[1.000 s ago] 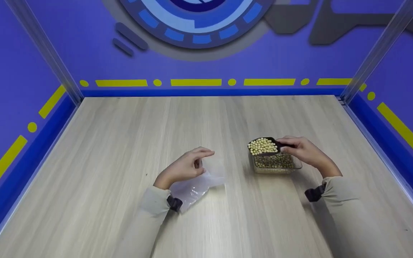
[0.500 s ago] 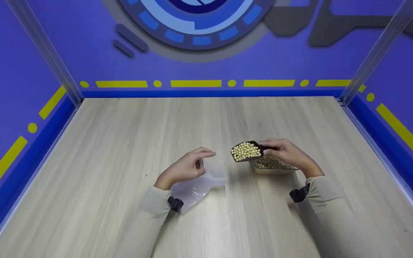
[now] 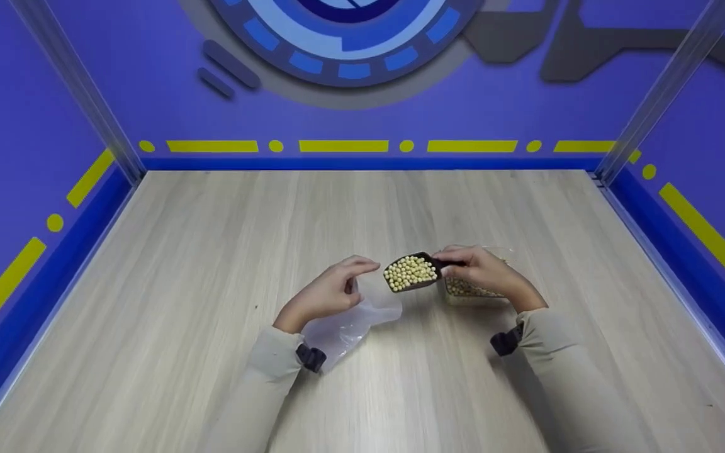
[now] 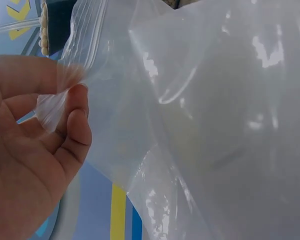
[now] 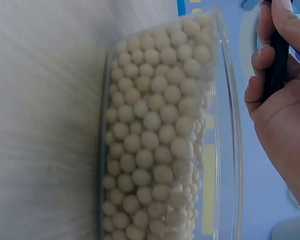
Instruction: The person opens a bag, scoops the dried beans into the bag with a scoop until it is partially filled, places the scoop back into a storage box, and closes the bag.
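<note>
A clear plastic zip bag (image 4: pixel 190 120) hangs from my left hand (image 3: pixel 321 292), whose thumb and fingers pinch its top edge. In the left wrist view the zip strip runs up from the pinch, and I see nothing inside the bag. My right hand (image 3: pixel 485 274) grips the handle of a black scoop (image 3: pixel 411 272). Pale yellow round beans, like soybeans, fill the scoop, which is held roughly level just right of my left fingertips. Under the right hand stands a clear box (image 5: pixel 235 150) of the same beans (image 5: pixel 150 120), partly covered by hand and forearm in the head view.
The wood-grain tabletop (image 3: pixel 211 251) carries the bean box. Blue-purple panels (image 3: pixel 362 119) with yellow dashes enclose the back and both sides. Metal posts (image 3: pixel 664 88) stand at the rear corners.
My right hand has moved left with the full scoop, from above the bean box to near the bag's top. The left hand and the bag have barely moved.
</note>
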The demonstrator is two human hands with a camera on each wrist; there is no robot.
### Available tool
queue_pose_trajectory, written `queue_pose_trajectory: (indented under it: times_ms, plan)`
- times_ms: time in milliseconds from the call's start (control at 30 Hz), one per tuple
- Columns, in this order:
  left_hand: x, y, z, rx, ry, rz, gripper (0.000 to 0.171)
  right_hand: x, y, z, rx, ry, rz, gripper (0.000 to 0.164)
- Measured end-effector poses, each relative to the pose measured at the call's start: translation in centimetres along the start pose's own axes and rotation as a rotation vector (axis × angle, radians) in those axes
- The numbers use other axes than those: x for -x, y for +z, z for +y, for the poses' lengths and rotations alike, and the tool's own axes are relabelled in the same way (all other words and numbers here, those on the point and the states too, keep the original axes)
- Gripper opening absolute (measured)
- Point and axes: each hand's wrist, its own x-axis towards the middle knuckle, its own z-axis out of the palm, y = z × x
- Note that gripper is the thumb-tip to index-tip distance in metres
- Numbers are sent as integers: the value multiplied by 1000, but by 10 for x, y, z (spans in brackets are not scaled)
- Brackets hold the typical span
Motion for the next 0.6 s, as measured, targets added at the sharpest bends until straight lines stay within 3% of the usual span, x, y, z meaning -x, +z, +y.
queue_pose_trajectory:
  times_ms: [267,600]
  plan:
    - [-1,-1,3,66,-22,20,59,-4,6,-1,12,-41,-31,34]
    - [1,-4,8,231,-94,41,62,-7,8,-5,84,-38,-26,32]
